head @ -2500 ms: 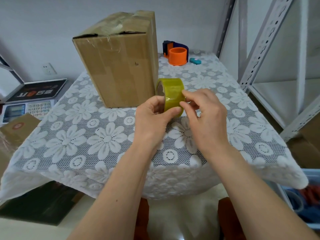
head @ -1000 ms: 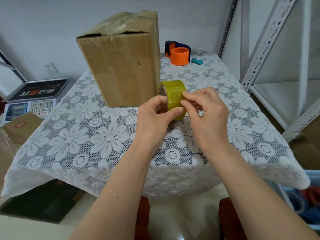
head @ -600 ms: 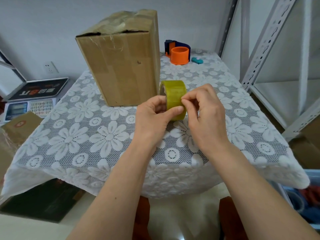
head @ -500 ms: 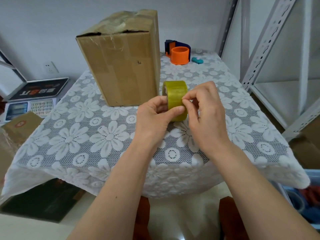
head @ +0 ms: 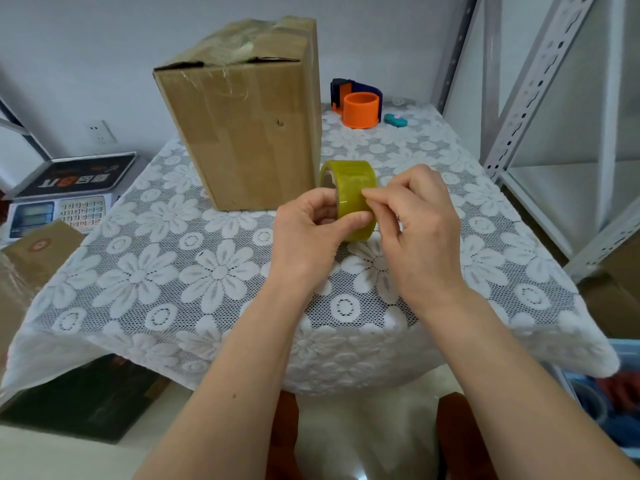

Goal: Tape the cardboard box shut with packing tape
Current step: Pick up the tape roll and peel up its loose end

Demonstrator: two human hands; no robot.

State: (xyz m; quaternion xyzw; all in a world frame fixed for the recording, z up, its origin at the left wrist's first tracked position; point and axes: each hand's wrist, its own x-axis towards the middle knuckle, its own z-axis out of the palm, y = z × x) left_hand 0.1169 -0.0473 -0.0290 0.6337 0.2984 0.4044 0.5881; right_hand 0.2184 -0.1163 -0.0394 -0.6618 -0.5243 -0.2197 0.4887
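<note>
Cardboard box (head: 242, 133) is standing upright on the lace-covered table (head: 156, 271), its top flaps not yet freshly sealed, with wrinkled old film showing along the upper edge. Just in front of the box's near right corner, the yellow tape roll (head: 349, 192) is being held up off the cloth. The left hand (head: 308, 233) is gripping the roll, fingers hooked into the core and thumb pressing on the outer band. The right hand (head: 419, 223) is pinching at the roll's face with thumb and forefinger closed together; whether a loose end is actually caught between them cannot be told.

The step in hand looks like finding and lifting the tape's free end, so the task is only beginning. The next move calls for peeling a length clear, then carrying it up to the box's top seam.

Compared with the earlier frames, the roll is sitting at much the same spot beside the box, and the right fingertips are working slightly lower and further onto the band. Behind the box to its right, the orange dispenser (head: 358, 105) is lying unused.
</note>
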